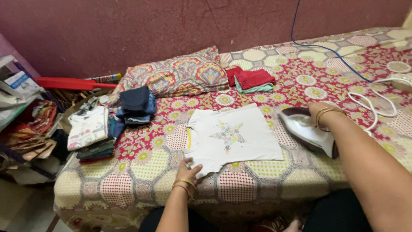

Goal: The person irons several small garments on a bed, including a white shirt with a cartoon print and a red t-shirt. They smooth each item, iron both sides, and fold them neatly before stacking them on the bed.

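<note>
Left hand point(189, 170) nearest camera, fingers spread flat, pressing near edge of white shirt point(231, 137). Shirt lies flat on patterned bed cover point(141, 167), star print on front, yellow trim at one side. Right hand point(319, 112) closed around handle of iron point(305, 129), which sits on cover just beside shirt's far side. White cord point(371, 105) trails from iron. Folded clothes stacked at bed edge point(92, 129), pillow point(180, 75) and red folded cloth point(253, 79) behind.

White star-print shirt point(231, 135) flat on bedspread point(141, 165)
</note>
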